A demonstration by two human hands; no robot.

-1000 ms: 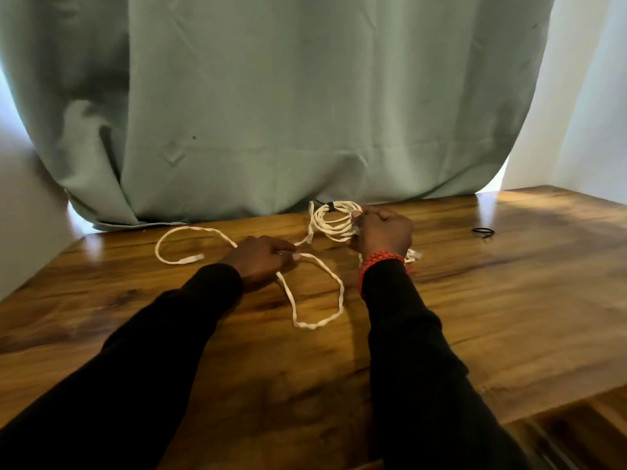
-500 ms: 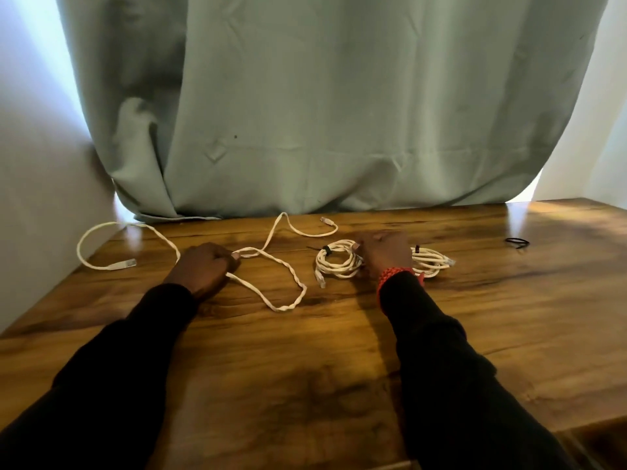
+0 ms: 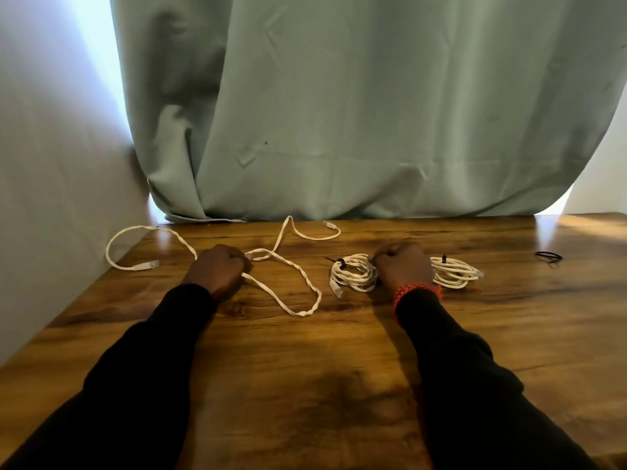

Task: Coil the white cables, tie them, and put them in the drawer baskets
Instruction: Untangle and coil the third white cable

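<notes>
Two coils [image 3: 354,273] now tabled | left hand [image 3: 219,268] still grips loose cable [image 3: 298,290]

A pale green curtain [image 3: 339,113] hangs behind a glossy wooden table [image 3: 305,385], daylight leaking past its edges onto white walls [image 3: 51,164].

Your way forward is shut by the curtain [image 3: 373,130] along the bench [image 3: 305,385] back edge, the wall [image 3: 51,198] crowds your left, and the loose cable [image 3: 291,293] sprawls between your hands.
</notes>
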